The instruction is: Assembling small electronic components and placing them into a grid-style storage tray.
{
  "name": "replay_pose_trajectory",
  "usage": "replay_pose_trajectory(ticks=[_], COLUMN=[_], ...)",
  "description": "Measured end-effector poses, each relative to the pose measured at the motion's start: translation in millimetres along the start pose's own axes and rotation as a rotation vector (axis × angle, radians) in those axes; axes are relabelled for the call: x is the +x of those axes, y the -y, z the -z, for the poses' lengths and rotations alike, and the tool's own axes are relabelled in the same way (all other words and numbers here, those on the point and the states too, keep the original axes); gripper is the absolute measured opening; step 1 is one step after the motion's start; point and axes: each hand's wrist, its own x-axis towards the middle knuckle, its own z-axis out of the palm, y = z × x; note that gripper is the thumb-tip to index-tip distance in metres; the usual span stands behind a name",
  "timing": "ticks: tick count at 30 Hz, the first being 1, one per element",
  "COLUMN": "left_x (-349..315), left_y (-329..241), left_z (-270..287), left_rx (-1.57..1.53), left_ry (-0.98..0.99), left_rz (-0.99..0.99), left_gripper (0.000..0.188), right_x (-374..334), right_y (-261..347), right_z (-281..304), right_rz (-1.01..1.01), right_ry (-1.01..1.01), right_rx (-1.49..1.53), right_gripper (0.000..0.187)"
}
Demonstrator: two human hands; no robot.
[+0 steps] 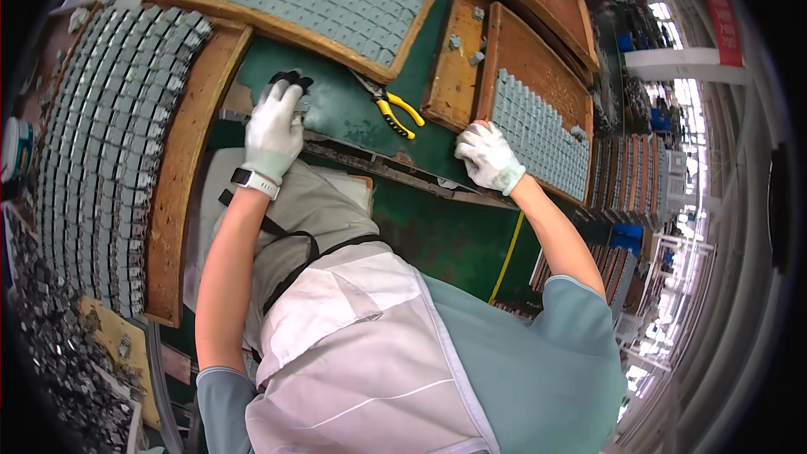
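My left hand (276,124), in a white glove with dark fingertips, is low over the green bench top (340,113). Its fingers are bent together, and a small greyish piece shows beside the thumb, too blurred to name. My right hand (489,158), also gloved in white, is closed at the near left corner of a wooden tray (538,55) partly filled with rows of small grey blocks (538,134). What its curled fingers hold, if anything, is hidden. Between the hands lie pliers (395,111) with yellow and black handles, their jaws against a full tray's edge.
A large wooden tray (382,65) of grey blocks stands at the back. Another tray (189,176) at left holds rows of metal-edged parts. Loose dark parts (63,345) are heaped at lower left. A shallow wooden tray (454,55) holds several loose pieces. Stacked trays (630,172) stand at right.
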Motion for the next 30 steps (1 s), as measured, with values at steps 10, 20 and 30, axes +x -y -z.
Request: replay_pose_trajectory(ticks=[10, 20, 30], left_x=[5.5, 11.3, 9.8], left_y=[-6.9, -17.6, -14.2], left_z=[4.9, 4.4, 6.6], left_rx=[0.034, 0.15, 0.132], left_ry=[0.066, 0.154, 0.058], left_rz=[-0.03, -0.01, -0.016], left_gripper=[0.041, 0.04, 0.039], right_x=[52.8, 66.9, -42.3], right_y=[49.4, 35.6, 56.4], right_z=[-35.0, -33.4, -61.7], right_rz=[-0.791, -0.713, -1.222], right_ry=[-0.132, -0.62, -1.528], right_rx=[-0.002, 0.517, 2.004], right_gripper=[0.065, 0.069, 0.026])
